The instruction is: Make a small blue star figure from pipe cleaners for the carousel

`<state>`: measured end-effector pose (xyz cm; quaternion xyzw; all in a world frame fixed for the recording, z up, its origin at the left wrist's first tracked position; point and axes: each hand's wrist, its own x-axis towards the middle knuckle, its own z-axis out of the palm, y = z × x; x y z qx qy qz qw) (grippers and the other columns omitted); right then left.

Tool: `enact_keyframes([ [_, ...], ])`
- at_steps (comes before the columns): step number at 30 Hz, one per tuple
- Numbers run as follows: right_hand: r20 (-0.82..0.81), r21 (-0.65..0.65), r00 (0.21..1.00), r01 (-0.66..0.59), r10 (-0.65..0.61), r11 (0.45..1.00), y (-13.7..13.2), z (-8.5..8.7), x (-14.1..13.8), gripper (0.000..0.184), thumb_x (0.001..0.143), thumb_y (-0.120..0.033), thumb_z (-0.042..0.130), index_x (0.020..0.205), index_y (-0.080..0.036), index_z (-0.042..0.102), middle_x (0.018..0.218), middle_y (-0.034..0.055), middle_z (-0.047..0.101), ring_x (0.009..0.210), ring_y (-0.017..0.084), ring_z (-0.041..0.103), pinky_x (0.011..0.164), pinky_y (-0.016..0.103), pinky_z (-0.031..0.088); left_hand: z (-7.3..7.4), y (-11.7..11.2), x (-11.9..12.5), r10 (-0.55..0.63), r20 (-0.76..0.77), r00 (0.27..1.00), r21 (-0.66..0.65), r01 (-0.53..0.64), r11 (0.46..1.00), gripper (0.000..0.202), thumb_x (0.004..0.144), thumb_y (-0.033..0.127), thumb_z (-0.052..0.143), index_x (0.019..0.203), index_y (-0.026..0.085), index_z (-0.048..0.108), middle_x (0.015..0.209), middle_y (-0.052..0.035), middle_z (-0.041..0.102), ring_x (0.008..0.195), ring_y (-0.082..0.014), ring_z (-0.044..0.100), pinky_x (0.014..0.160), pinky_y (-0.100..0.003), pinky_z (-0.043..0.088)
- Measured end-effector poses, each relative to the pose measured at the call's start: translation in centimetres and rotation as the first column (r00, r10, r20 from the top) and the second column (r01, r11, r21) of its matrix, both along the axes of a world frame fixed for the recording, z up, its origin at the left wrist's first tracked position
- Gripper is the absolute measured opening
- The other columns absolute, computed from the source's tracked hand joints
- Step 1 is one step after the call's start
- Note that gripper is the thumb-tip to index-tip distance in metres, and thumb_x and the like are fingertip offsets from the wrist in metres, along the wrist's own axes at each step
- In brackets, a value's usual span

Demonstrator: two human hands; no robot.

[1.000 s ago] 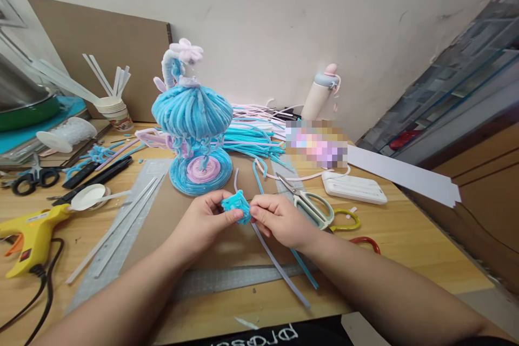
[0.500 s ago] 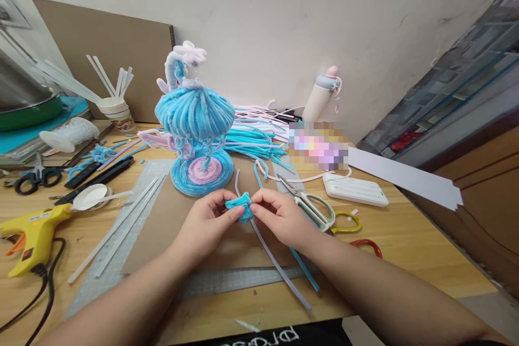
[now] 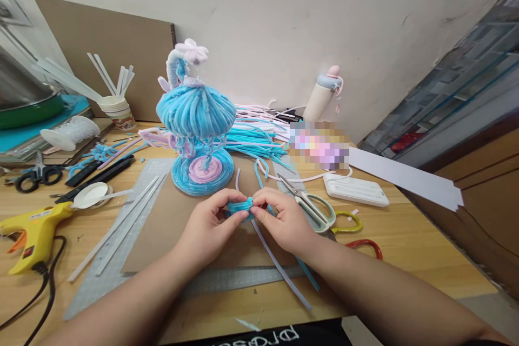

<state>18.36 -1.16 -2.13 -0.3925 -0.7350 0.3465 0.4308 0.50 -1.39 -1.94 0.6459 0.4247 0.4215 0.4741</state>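
Note:
Between my two hands is a small bundle of bent blue pipe cleaner [image 3: 242, 206], partly covered by fingers. My left hand [image 3: 211, 221] pinches its left side between thumb and fingers. At its right end, my right hand [image 3: 279, 216] is closed on it the same way. Both hands are above a brown cardboard sheet [image 3: 162, 243]. A lilac pipe cleaner [image 3: 279, 267] and a blue pipe cleaner [image 3: 308, 274] lie beneath and past my right hand. Just behind stands a blue and pink pipe-cleaner figure [image 3: 195, 113] with a domed top and round base.
A yellow glue gun [image 3: 38, 235] and clear glue sticks [image 3: 125, 227] lie left. Scissors with pale handles [image 3: 318, 213] and a white power bank [image 3: 357, 190] are right. Blue pipe cleaners [image 3: 253, 140] are heaped behind, near a bottle [image 3: 320, 98]. Black scissors [image 3: 38, 175] lie far left.
The blue bundle has been turned between my fingers and now looks flatter. My left fingers have come further over its top; both hands stay in nearly the same place.

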Motion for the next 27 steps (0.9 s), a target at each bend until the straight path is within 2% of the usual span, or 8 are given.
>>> enact_keyframes([
  [3, -0.036, -0.096, 0.998, 0.039, -0.043, 0.995, -0.01, -0.27, -0.15, 0.007, 0.085, -0.018, 0.059, 0.078, -0.018, 0.060, 0.077, 0.0010, 0.061, 0.073, 0.014, 0.056, 0.070, 0.027, 0.044, 0.04, 0.08, -0.07, -0.019, 0.002, 1.000, -0.013, 0.019, 1.000, 0.013, 0.081, 0.027, 0.065, 0.092, 0.021, 0.062, 0.088, 0.0008, 0.062, 0.080, -0.0136, 0.057, 0.070, -0.025, 0.045],
  [6, -0.037, -0.110, 0.997, 0.069, -0.073, 0.992, -0.22, -0.45, -0.37, 0.007, 0.084, -0.020, 0.059, 0.078, -0.018, 0.061, 0.075, 0.0005, 0.060, 0.072, 0.014, 0.056, 0.068, 0.027, 0.044, 0.10, 0.07, -0.05, -0.027, 0.040, 0.999, -0.059, 0.029, 0.998, 0.013, 0.082, 0.028, 0.065, 0.091, 0.020, 0.060, 0.085, 0.0016, 0.061, 0.076, -0.0122, 0.055, 0.067, -0.023, 0.044],
  [10, -0.007, -0.006, 0.994, 0.109, -0.109, 0.994, -0.61, -0.62, -0.54, 0.008, 0.085, -0.019, 0.059, 0.093, -0.018, 0.061, 0.087, 0.0028, 0.062, 0.076, 0.015, 0.057, 0.069, 0.027, 0.045, 0.25, 0.10, 0.10, 0.035, 0.187, 0.982, -0.172, -0.002, 0.985, 0.017, 0.080, 0.029, 0.067, 0.090, 0.019, 0.057, 0.082, 0.0016, 0.061, 0.073, -0.0115, 0.057, 0.066, -0.023, 0.047],
  [13, 0.085, 0.135, 0.995, 0.048, -0.060, 0.990, -0.64, -0.61, -0.44, 0.017, 0.086, -0.018, 0.059, 0.102, -0.017, 0.058, 0.096, 0.0066, 0.061, 0.084, 0.017, 0.056, 0.073, 0.029, 0.046, 0.36, 0.19, 0.12, 0.084, 0.240, 0.967, -0.218, -0.030, 0.975, 0.021, 0.078, 0.029, 0.069, 0.092, 0.018, 0.058, 0.082, 0.0005, 0.063, 0.072, -0.0115, 0.059, 0.066, -0.024, 0.049],
  [17, 0.214, 0.227, 0.977, -0.044, -0.006, 0.973, -0.38, -0.22, -0.20, 0.009, 0.092, -0.018, 0.050, 0.097, -0.017, 0.058, 0.092, 0.0075, 0.059, 0.088, 0.018, 0.054, 0.077, 0.031, 0.044, 0.19, 0.29, 0.12, 0.091, 0.243, 0.966, -0.236, -0.032, 0.971, 0.021, 0.076, 0.029, 0.072, 0.088, 0.016, 0.062, 0.079, -0.0005, 0.066, 0.071, -0.0115, 0.060, 0.067, -0.023, 0.049],
  [21, 0.304, 0.238, 0.952, -0.111, 0.034, 0.965, -0.28, 0.24, -0.05, 0.013, 0.094, -0.019, 0.046, 0.088, -0.017, 0.057, 0.087, 0.0066, 0.058, 0.085, 0.018, 0.053, 0.076, 0.031, 0.043, -0.03, 0.36, 0.28, 0.118, 0.249, 0.961, -0.271, -0.048, 0.961, 0.024, 0.073, 0.029, 0.074, 0.086, 0.015, 0.061, 0.076, -0.0005, 0.066, 0.069, -0.0115, 0.060, 0.065, -0.023, 0.051],
  [24, 0.270, 0.125, 0.962, -0.075, 0.039, 0.989, -0.27, 0.21, 0.01, 0.009, 0.091, -0.021, 0.051, 0.093, -0.017, 0.058, 0.089, 0.0059, 0.060, 0.085, 0.018, 0.055, 0.075, 0.031, 0.043, 0.19, 0.35, 0.39, 0.121, 0.274, 0.954, -0.331, -0.025, 0.943, 0.026, 0.073, 0.032, 0.074, 0.088, 0.015, 0.061, 0.077, -0.0010, 0.066, 0.069, -0.0131, 0.061, 0.064, -0.025, 0.053],
  [27, 0.094, -0.153, 0.995, 0.002, 0.013, 0.988, 0.03, -0.19, 0.06, 0.013, 0.088, -0.027, 0.057, 0.097, -0.018, 0.059, 0.082, 0.0024, 0.062, 0.073, 0.015, 0.057, 0.066, 0.028, 0.045, 0.67, 0.39, 0.31, 0.118, 0.300, 0.947, -0.359, -0.002, 0.933, 0.027, 0.074, 0.035, 0.071, 0.090, 0.016, 0.062, 0.084, -0.0026, 0.065, 0.073, -0.0153, 0.061, 0.065, -0.028, 0.055],
])
